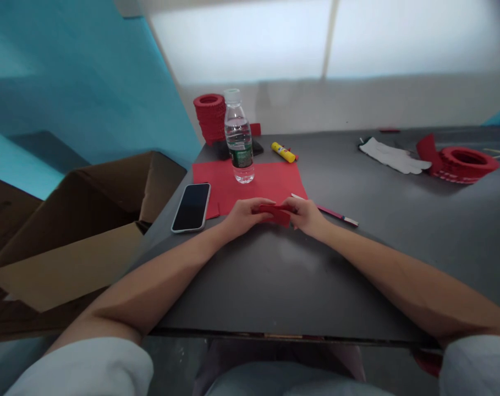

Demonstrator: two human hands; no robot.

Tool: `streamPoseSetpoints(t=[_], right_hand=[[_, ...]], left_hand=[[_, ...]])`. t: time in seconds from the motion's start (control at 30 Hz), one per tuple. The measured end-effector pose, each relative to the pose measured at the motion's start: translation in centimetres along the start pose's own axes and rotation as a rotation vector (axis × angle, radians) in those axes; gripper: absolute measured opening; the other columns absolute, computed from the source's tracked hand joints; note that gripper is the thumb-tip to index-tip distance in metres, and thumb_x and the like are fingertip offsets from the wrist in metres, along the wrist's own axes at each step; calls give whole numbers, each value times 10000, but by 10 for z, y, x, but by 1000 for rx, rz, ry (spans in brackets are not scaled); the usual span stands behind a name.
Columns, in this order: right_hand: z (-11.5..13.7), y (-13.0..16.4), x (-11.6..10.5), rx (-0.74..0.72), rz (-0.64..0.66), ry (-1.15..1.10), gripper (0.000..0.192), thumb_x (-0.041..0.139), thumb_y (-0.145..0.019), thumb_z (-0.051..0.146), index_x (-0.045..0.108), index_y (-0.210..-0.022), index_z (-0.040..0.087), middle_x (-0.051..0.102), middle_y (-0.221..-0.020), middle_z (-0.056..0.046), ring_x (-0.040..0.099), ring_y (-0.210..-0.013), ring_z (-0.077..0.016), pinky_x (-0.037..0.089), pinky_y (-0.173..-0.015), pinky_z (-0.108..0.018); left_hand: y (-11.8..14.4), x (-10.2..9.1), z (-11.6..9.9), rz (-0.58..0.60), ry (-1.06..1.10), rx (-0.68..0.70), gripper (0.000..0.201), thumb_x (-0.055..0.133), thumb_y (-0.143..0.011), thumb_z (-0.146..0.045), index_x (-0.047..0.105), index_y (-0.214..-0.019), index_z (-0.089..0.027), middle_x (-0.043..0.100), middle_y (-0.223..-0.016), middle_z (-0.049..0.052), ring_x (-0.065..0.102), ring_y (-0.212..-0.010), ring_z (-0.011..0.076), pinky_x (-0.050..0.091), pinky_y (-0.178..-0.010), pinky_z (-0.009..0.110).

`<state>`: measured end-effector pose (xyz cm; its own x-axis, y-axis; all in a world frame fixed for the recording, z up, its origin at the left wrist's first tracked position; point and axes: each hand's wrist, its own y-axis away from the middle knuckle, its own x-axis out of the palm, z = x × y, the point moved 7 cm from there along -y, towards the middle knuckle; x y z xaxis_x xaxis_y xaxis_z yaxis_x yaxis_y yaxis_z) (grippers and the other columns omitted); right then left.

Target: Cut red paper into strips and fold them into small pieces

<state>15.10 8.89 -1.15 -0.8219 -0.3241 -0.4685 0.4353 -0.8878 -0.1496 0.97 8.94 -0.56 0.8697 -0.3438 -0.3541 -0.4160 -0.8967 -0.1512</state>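
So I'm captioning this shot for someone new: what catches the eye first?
Both hands, left hand and right hand, pinch a small red paper piece at mid-table. Just behind it, a water bottle stands on a red sheet, a phone lying to the left.

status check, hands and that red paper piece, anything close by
Left hand and right hand both pinching small red paper piece. Held just above table. Water bottle, phone close by.
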Motion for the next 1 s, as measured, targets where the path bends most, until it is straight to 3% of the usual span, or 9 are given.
streamPoseSetpoints(t=[0.3,0.47,0.57,0.73,1.0], right_hand=[[-1,0,0,34,-33,-57,214,576,-777,383,601,-779,171,536,-522,38,471,-398,-76,370,-386,-199],[-1,-3,3,88,117,-260,316,599,-764,372,630,-983,146,622,-623,2,576,-522,-107,484,-506,-235],[-2,-4,3,138,177,-241,253,593,-759,341,665,-897,141,633,-647,-13,582,-551,-104,490,-519,-229],[-7,-4,0,155,144,-134,245,575,-767,353,698,-824,149,637,-637,-23,569,-544,-100,445,-464,-202],[-10,-2,-2,121,19,-88,209,559,-767,296,699,-827,152,608,-559,1,547,-490,-90,438,-445,-193]], left_hand=[[1,2,-2,8,-20,5,309,679,-730,-293,663,-997,-139,698,-834,43,649,-724,149,513,-636,232],[-4,-6,7,-11,70,-76,281,687,-710,-300,659,-932,-130,686,-805,43,646,-700,148,519,-579,220],[-6,-8,11,-21,116,-99,312,703,-683,-267,647,-957,-128,689,-819,44,648,-690,140,528,-590,224],[-5,-7,14,-27,126,-119,407,715,-669,-247,611,-1047,-137,695,-817,40,649,-662,133,529,-592,228],[-3,-2,13,4,98,-82,336,707,-683,-292,631,-973,-141,665,-780,23,626,-653,123,521,-597,225]])
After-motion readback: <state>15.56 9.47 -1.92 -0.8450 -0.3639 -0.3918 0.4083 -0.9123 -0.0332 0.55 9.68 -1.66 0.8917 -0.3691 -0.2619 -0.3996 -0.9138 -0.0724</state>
